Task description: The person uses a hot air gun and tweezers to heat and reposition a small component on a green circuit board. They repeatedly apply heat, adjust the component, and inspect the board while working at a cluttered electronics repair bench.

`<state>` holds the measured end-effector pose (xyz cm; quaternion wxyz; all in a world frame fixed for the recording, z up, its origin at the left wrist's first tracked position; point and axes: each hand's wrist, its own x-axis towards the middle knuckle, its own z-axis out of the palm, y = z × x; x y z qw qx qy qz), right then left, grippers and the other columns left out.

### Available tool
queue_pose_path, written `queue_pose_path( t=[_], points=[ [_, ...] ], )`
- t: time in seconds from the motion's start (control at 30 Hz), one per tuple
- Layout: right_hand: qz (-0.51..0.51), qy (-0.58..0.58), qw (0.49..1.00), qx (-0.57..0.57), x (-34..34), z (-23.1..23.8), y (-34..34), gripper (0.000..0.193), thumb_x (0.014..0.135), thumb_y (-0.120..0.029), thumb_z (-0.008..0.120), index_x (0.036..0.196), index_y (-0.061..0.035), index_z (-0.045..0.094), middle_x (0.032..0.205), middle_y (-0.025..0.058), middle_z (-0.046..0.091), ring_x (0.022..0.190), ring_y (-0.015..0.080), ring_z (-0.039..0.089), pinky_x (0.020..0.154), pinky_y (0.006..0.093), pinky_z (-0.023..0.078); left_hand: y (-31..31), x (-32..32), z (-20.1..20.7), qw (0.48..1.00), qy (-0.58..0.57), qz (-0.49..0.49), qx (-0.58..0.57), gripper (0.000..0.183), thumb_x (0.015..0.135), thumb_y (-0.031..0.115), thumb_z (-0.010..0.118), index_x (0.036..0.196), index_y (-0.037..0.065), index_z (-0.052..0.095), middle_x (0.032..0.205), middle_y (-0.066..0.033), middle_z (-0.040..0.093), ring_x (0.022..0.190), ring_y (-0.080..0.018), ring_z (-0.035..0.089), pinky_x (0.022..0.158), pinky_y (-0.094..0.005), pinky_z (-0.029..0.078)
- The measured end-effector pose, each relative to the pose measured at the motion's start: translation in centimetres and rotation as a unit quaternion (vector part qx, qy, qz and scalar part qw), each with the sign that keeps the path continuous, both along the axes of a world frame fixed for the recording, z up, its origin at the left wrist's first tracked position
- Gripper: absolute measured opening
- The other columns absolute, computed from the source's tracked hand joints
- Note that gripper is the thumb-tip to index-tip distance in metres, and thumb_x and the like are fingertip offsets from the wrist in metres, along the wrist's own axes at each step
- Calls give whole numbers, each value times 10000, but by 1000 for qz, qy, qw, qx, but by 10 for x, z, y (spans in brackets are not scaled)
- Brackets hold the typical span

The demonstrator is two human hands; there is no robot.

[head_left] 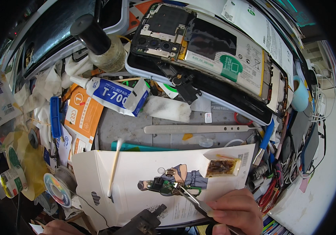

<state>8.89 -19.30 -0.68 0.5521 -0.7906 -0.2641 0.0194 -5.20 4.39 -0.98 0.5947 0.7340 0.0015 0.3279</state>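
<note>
At the lower right my right hand [234, 211] is closed round a pair of metal tweezers [199, 203]. Their tips meet a small green circuit board [158, 185] that lies on a white printed card sheet [127, 172]. Whether they pinch a part of it is too small to tell. Only the top of my left hand [60, 227] shows at the lower edge, its fingers hidden. Between my hands a dark tool with a short nozzle [146, 221] points up toward the board; what holds it is out of sight.
An opened phone [250, 68] lies at the back, beside a glue tube [115, 94] and a black-capped bottle [109, 55]. A flat metal tool [191, 129] lies beyond the card. On the card are a cotton swab [115, 168] and a small flux box [223, 167]. A solder spool [58, 190] stands left.
</note>
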Motion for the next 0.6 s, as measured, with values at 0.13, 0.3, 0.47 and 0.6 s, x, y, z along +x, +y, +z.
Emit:
queue_pose_path(
  t=[0.13,0.3,0.47,0.6],
  points=[
    [-1,-2,1000,-3,0,0,0,140,857,-83,642,953,18,656,912,182,686,747,284,654,708,372,515,-1,-2,-1,1000,-1,-1,4,435,920,382,547,1151,17,493,777,-114,511,549,-247,505,491,-371,400],
    [-6,2,1000,-4,-1,0,0,133,868,-91,640,957,8,652,919,178,689,756,283,655,717,372,518,-1,-4,1,1000,6,9,5,448,922,403,540,1161,26,492,775,-104,505,554,-238,489,494,-371,397],
    [-8,5,1000,-8,-1,1,0,128,875,-96,639,962,-3,650,924,174,691,762,282,656,720,372,518,-2,-5,1,1000,13,1,-9,450,921,409,539,1165,33,494,770,-99,498,556,-232,481,494,-365,392],
    [-13,8,1000,-12,-2,1,0,129,878,-102,637,965,-8,650,930,172,692,769,283,658,719,372,518,0,-3,1,1000,-1,5,-10,433,927,393,521,1167,33,495,774,-100,498,556,-231,482,493,-364,388]
  ],
)
